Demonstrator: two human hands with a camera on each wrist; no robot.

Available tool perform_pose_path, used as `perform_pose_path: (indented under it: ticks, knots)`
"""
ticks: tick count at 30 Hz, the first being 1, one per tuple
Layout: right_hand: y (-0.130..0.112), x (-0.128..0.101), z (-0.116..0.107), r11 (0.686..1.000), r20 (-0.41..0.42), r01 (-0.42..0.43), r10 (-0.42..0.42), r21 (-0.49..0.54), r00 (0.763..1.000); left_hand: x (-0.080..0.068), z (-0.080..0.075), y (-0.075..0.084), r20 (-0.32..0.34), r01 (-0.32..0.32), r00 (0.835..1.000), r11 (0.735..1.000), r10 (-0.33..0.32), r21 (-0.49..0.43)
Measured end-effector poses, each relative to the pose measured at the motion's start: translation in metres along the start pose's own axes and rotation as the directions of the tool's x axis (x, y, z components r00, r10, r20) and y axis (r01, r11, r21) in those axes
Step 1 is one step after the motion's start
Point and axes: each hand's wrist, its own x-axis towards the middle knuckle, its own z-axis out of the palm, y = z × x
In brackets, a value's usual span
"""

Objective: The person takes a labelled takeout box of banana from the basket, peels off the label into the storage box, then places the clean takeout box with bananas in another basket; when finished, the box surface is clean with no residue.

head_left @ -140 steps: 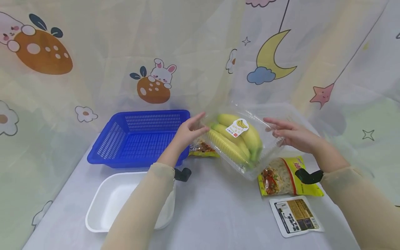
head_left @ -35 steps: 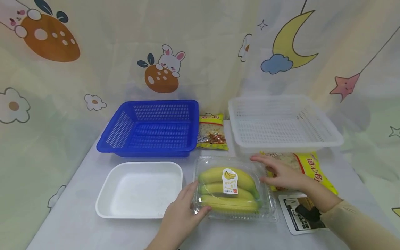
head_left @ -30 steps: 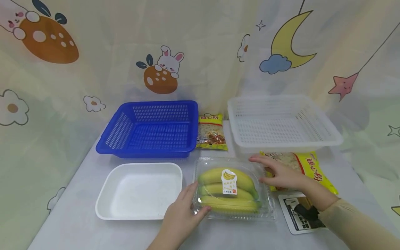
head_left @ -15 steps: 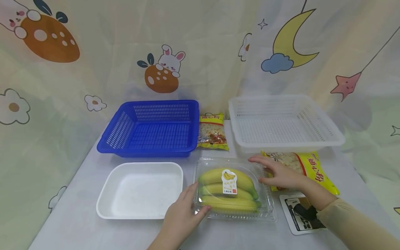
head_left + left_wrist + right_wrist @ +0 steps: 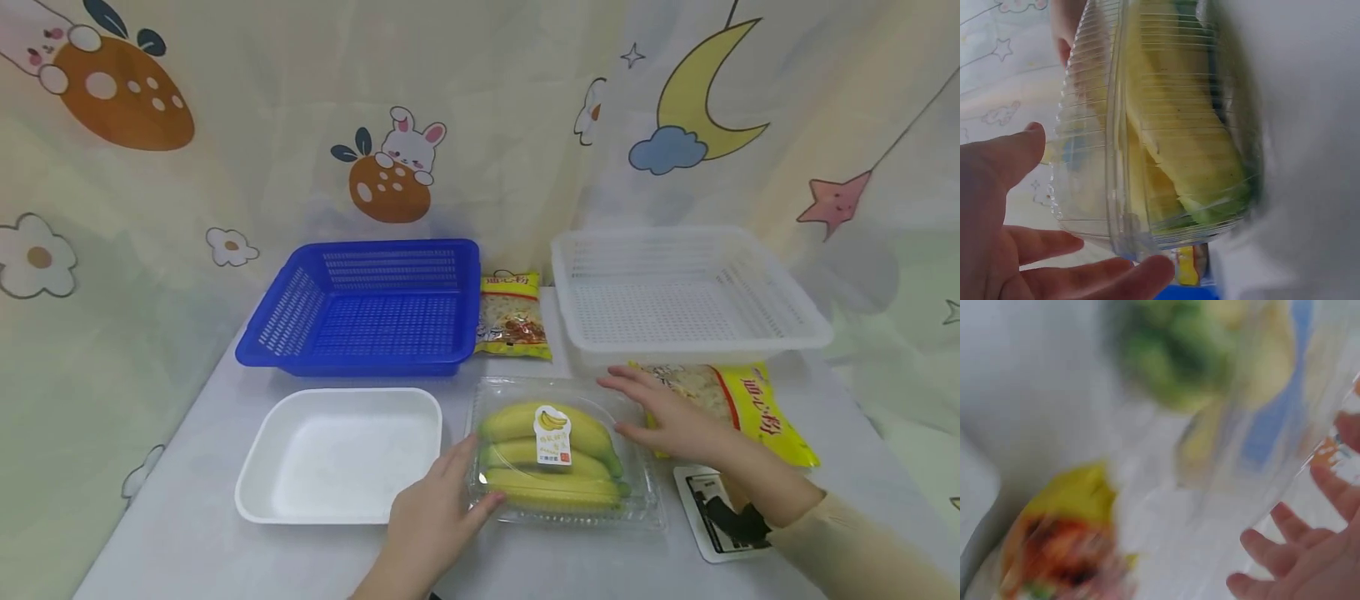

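A clear plastic clamshell box of bananas (image 5: 551, 496) lies on the table, a white banana label on its lid. My left hand (image 5: 431, 512) is at its left side, thumb near the front corner and fingers along the edge. In the left wrist view the fingers of the left hand (image 5: 1054, 269) are spread beside the box, some at its corner. My right hand (image 5: 678, 421) is at the right side with fingers extended. The right wrist view shows its fingers (image 5: 1269, 550) spread and apart from the blurred box.
A white tray (image 5: 341, 508) stands left of the box. Behind are a blue basket (image 5: 360, 367) and a white basket (image 5: 690, 342), with a yellow pasta bag (image 5: 513, 321) between them. Another pasta bag (image 5: 772, 417) and a flat packet (image 5: 708, 533) lie at the right, partly covered by my right arm.
The banana box, held tilted above the table between both hands in the oldest frame, has come down flat on the table. Lately my right hand has drawn slightly off its side; the left stays.
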Motion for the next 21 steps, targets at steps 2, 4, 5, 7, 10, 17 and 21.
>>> perform_pose_path:
  ticks: [2, 4, 5, 7, 10, 17, 21]
  knots:
    - [-0.010, 0.001, 0.002, 1.000, -0.035, 0.005, -0.005, -0.006, 0.999, 0.001, -0.004, 0.000, -0.043, 0.007, 0.999, 0.999, -0.005, 0.042]
    - [-0.019, 0.002, 0.006, 1.000, -0.070, 0.016, -0.017, -0.011, 0.997, 0.003, -0.007, 0.000, -0.101, 0.003, 0.995, 0.998, 0.003, 0.058]
    - [-0.023, 0.002, 0.007, 1.000, -0.083, 0.010, -0.011, -0.014, 0.996, 0.005, -0.007, 0.000, -0.128, -0.006, 0.992, 0.998, 0.013, 0.055]
    - [-0.031, 0.003, 0.011, 1.000, -0.100, -0.013, 0.011, -0.017, 0.995, 0.009, -0.005, 0.001, -0.178, -0.043, 0.983, 0.999, 0.047, 0.024]
    - [-0.041, 0.004, 0.018, 0.999, -0.127, -0.038, 0.034, -0.033, 0.991, 0.014, 0.002, 0.005, -0.209, -0.114, 0.972, 0.993, 0.104, -0.036]
    - [-0.048, 0.012, 0.037, 0.991, -0.198, -0.075, 0.053, -0.107, 0.979, 0.018, 0.018, 0.014, -0.188, -0.158, 0.973, 0.980, 0.133, -0.120]
    - [-0.046, 0.015, 0.044, 0.985, -0.235, -0.079, 0.041, -0.152, 0.971, 0.017, 0.024, 0.014, -0.171, -0.145, 0.978, 0.980, 0.121, -0.135]
